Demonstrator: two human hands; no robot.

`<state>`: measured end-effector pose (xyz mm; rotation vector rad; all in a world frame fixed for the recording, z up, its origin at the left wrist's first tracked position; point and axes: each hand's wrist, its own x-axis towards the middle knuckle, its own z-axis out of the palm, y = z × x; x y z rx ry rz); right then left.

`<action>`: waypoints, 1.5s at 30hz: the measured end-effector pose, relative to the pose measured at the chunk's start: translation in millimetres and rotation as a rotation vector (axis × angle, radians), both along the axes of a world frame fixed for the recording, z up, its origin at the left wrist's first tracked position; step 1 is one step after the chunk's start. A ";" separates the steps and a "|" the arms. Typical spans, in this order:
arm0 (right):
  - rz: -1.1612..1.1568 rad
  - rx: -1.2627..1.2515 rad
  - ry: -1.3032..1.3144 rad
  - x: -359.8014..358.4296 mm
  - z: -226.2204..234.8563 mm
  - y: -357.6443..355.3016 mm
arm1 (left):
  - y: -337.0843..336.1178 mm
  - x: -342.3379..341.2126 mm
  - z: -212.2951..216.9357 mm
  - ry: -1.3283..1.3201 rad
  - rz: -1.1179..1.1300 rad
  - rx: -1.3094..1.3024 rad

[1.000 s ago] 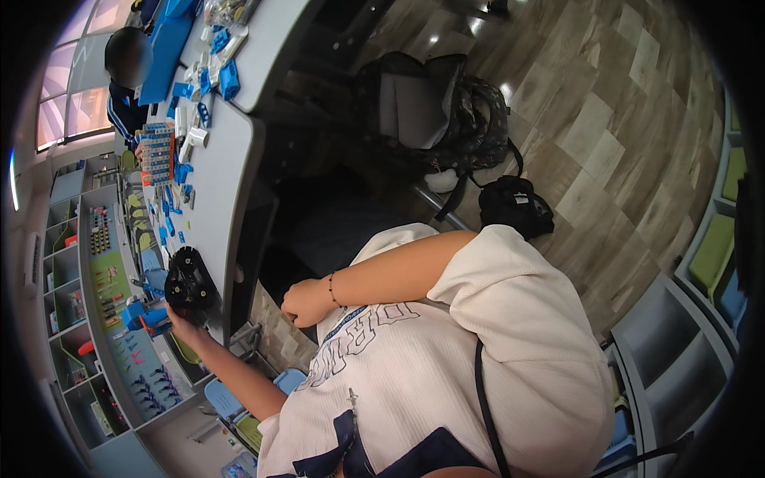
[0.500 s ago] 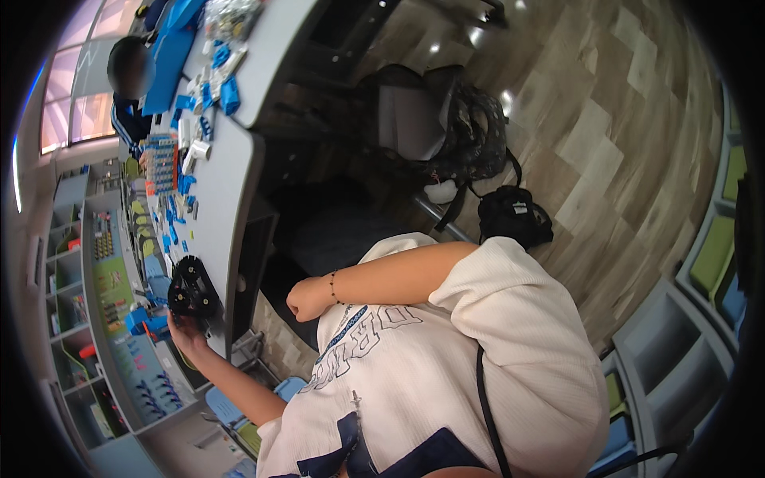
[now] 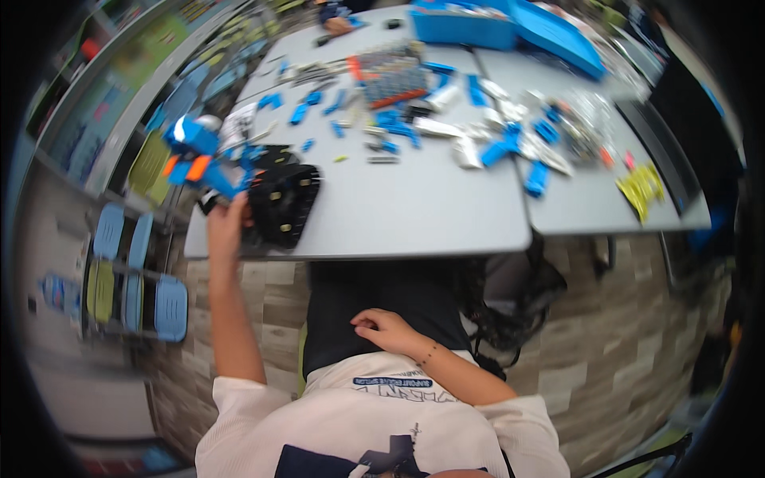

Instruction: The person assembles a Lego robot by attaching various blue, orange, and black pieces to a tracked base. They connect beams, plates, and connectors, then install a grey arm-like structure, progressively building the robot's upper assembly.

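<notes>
At the left of the table's near edge stands a toy robot model with a black tracked base (image 3: 285, 199) and a blue upper part with orange pieces (image 3: 191, 147). My left hand (image 3: 226, 225) is closed on the model's near side; its fingertips are partly hidden and blurred. My right hand (image 3: 384, 330) rests over my lap, below the table edge, its fingers loosely curled and nothing in them. Loose blue pieces (image 3: 300, 113) and white pieces (image 3: 437, 127) lie beyond the model on the table.
The grey-white table (image 3: 414, 215) carries an orange-and-grey parts block (image 3: 390, 76), a blue bin (image 3: 462, 28), a clear bag of parts (image 3: 586, 131) and a yellow packet (image 3: 641, 191). Another person's hand (image 3: 341, 26) is at the far edge. Chairs (image 3: 171, 307) stand left.
My view has swung round to face the table squarely. My left hand stays at the model; my right hand stays over my lap, its fingers a little looser.
</notes>
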<state>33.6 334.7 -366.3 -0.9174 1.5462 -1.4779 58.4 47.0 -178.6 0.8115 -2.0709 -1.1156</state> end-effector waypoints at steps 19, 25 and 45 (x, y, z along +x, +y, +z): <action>0.210 0.063 -0.030 -43.9 110.8 4.6 | 28.0 6.4 -26.0 0.210 0.021 -0.318; 0.155 -0.170 0.328 -97.7 213.7 -16.8 | 26.8 4.7 -31.0 0.246 0.028 -0.369; 0.121 -0.124 0.078 -150.7 220.6 -181.5 | 27.9 3.3 -29.7 0.369 0.056 -0.344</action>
